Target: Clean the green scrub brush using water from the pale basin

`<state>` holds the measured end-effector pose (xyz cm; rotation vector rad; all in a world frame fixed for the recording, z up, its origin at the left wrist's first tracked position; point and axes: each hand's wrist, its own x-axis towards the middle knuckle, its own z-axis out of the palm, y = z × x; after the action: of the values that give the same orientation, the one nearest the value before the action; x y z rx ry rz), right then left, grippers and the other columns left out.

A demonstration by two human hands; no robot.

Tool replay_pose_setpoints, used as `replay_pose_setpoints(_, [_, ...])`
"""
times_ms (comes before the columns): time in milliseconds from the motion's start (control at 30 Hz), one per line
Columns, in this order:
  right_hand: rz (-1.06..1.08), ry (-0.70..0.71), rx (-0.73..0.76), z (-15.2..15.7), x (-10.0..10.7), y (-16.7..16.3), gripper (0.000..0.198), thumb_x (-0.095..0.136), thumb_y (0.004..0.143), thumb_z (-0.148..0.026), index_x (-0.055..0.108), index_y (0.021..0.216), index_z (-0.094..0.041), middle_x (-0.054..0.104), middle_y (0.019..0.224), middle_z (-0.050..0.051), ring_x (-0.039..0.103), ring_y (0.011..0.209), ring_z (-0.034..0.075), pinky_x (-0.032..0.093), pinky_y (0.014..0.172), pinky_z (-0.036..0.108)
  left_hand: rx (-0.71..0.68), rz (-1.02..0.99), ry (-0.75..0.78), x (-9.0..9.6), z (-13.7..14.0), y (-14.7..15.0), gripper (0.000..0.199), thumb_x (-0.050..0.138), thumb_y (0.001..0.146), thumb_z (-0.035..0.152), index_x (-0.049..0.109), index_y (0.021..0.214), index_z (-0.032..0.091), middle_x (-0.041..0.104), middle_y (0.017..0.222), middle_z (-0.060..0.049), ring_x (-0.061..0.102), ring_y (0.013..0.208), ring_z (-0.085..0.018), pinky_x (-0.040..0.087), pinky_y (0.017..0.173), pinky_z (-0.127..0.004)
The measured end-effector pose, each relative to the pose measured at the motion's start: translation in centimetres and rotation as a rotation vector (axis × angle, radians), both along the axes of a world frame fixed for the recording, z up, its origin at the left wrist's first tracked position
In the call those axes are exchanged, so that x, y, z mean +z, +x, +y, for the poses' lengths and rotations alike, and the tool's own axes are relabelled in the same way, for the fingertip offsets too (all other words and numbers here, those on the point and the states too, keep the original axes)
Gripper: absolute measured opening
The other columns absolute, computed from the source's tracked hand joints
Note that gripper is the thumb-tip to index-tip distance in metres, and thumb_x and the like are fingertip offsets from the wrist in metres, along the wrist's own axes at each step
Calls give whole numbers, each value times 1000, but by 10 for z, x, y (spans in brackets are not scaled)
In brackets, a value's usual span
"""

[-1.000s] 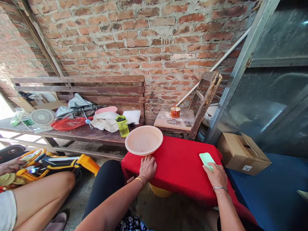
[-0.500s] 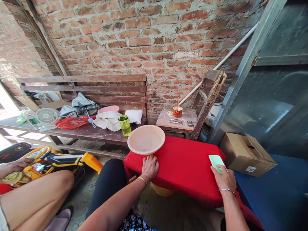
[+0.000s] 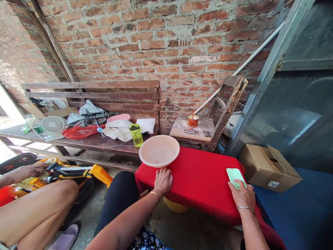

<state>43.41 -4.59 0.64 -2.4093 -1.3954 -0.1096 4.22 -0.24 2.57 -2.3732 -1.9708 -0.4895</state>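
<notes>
Phone (image 3: 235,177), pale green, is lying at the red tabletop's (image 3: 203,180) right edge, right hand (image 3: 243,195) fingers closing around it; left hand (image 3: 162,180) is resting flat, open, steadying near the pink basin (image 3: 159,151).

A pale pink basin (image 3: 159,150) sits upright on the red cloth's (image 3: 200,177) far left; a mint-green phone (image 3: 234,176) lies flat, near right.

A basin (image 3: 159,150) sits on the cloth (image 3: 203,177) at left; a phone (image 3: 234,176) right; bench (image 3: 91,142) behind.
</notes>
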Motion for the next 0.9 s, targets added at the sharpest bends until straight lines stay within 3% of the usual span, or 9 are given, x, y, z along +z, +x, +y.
replay_pose_setpoints(900, [-9, 108, 6, 2, -16, 5, 48, 50, 89, -55, 71, 115, -21, 49, 93, 10, 50, 91, 29, 44, 80, 39, 12, 16, 17, 1, -2, 0, 16, 48, 97, 23, 65, 96, 22, 65, 106, -7, 56, 107, -25, 38, 95, -42])
